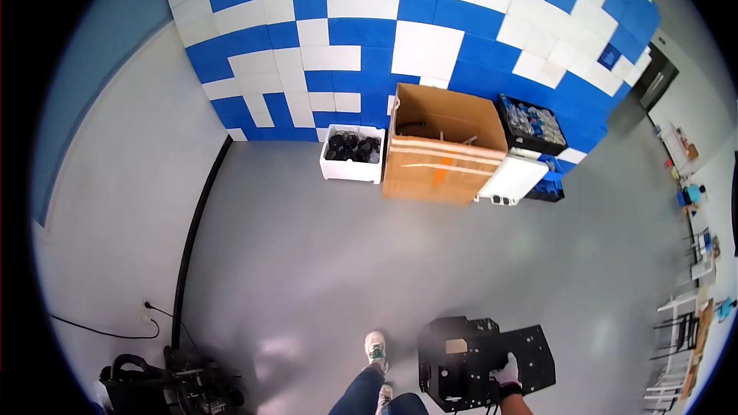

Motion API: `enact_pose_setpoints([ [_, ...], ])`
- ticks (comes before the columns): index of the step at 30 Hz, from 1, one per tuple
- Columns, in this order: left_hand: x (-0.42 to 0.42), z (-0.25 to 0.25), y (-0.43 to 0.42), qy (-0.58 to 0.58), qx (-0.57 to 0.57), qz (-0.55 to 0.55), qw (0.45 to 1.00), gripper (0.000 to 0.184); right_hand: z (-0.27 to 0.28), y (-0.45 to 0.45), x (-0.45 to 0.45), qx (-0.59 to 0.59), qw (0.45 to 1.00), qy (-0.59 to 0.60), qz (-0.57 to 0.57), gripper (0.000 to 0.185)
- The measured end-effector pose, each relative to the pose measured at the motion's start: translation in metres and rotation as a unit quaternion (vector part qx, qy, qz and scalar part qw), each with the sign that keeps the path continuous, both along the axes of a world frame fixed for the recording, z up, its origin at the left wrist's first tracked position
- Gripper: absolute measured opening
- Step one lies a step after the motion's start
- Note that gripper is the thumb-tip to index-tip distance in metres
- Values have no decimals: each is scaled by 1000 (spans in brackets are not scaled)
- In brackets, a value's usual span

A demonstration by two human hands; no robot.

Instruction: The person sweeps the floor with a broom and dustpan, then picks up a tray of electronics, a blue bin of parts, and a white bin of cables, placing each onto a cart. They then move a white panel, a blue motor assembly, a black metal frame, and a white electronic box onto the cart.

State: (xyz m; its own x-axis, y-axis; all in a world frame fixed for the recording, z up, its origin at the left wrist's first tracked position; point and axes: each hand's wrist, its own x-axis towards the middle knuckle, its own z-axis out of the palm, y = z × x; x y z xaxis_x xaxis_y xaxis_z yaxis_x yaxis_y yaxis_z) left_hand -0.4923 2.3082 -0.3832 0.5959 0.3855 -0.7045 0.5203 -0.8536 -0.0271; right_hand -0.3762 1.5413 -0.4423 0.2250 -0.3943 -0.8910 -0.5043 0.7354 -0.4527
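My right hand (507,371), in a white glove with a black band at the wrist, is closed on a large black perforated plate assembly (461,361) at the lower right of the view. Its fingers are partly hidden against the black part. The assembly has a wide angled panel on its right side and a small tan label near its top. Thin black cables hang at its lower edge. My left hand is out of view.
Against a blue and white block wall (369,38) stand a white bin (352,172), a large open cardboard box (438,173), and stacked black crates (530,142) with a white panel (513,179). Black equipment (192,384) sits lower left, with wall cables. Desks and chairs line the right.
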Motion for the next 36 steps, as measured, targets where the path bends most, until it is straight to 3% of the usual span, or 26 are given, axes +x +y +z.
enact_pose_setpoints([
  [2, -7, 4, 31, 42, 47, -77, 995, 26, 8, -18, 15, -28, 997, 57, -48, 57],
  [8, -47, 23, 93, 144, 164, -321, 921, 26, 23, -64, 19, 37, 996, -21, -83, 56],
  [11, -43, 31, 58, 129, 126, -268, 946, 24, 22, -78, 25, 13, 996, 1, -84, 59],
  [15, 2, 48, 10, 112, 103, -176, 973, 23, -15, -100, 40, 40, 998, -7, -53, 45],
  [19, 25, 48, -20, 99, 76, -55, 991, 21, 18, -76, 103, 16, 996, 72, -51, 40],
  [20, 29, 47, -26, 97, 69, -25, 993, 21, 12, -75, 112, -120, 985, 34, 116, 40],
  [21, 32, 46, -30, 95, 60, 5, 994, 20, 4, -72, 115, -249, 928, -7, 276, 42],
  [22, 37, 44, -33, 93, 53, 31, 994, 20, 1, -64, 120, -367, 828, -50, 422, 46],
  [23, 43, 41, -34, 90, 44, 59, 993, 20, -2, -57, 129, -467, 689, -92, 546, 52],
  [25, 55, 34, -35, 87, 27, 108, 990, 19, 15, -30, 168, -368, 721, -113, 576, 52],
  [27, 67, 26, -31, 83, 9, 158, 984, 19, -50, -39, 174, -388, 700, -107, 590, 54],
  [31, 91, 19, -21, 78, -29, 262, 962, 17, 1, 67, 267, -231, 813, -19, 534, 42],
  [36, 125, 23, -10, 60, -69, 385, 918, 16, 31, 190, 356, -162, 851, 15, 500, 32],
])
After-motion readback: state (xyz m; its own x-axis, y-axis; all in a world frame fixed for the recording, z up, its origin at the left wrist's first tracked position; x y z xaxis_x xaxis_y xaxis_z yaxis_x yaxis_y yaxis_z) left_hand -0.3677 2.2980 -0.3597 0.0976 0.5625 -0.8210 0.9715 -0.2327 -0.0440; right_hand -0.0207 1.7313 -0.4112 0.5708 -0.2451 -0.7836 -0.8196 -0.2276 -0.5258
